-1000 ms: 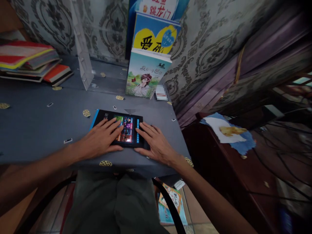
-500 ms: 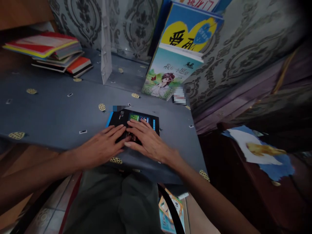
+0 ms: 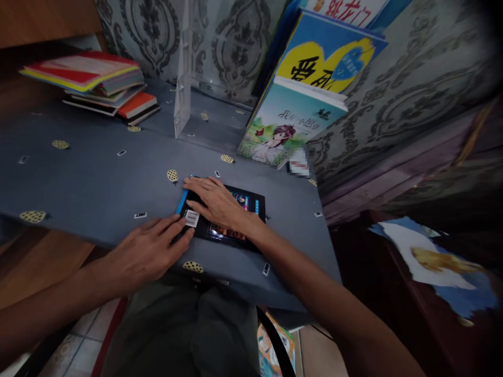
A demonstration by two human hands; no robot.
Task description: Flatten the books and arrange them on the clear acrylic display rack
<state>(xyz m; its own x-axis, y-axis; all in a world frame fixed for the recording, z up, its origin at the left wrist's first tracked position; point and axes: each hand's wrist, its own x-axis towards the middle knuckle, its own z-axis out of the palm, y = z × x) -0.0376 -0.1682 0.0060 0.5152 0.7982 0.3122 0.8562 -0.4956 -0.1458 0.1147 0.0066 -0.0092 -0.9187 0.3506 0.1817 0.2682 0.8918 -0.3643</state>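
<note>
A black book (image 3: 201, 229) with a blue spine lies flat and closed on the table, a barcode label near its lower left corner. Across its upper left part rests my right hand (image 3: 214, 201), palm down with the fingers stretched towards the spine. My left hand (image 3: 151, 246) is at the lower left corner, its fingertips touching the cover beside the barcode, fingers extended. Neither hand grips the book. Part of the colourful cover pictures is hidden under my right hand and wrist.
Behind the book, several upright books (image 3: 291, 123) lean at the table's back right. A stack of books (image 3: 90, 78) lies at the back left. Between them stands a clear plastic divider (image 3: 183, 78). The grey-blue tablecloth (image 3: 98, 183) covers the table. More books (image 3: 275, 340) show below its front edge.
My right hand has slid left and up across the cover to the spine side. My left hand has drawn back to the lower left corner, uncovering the barcode. The view has shifted slightly.
</note>
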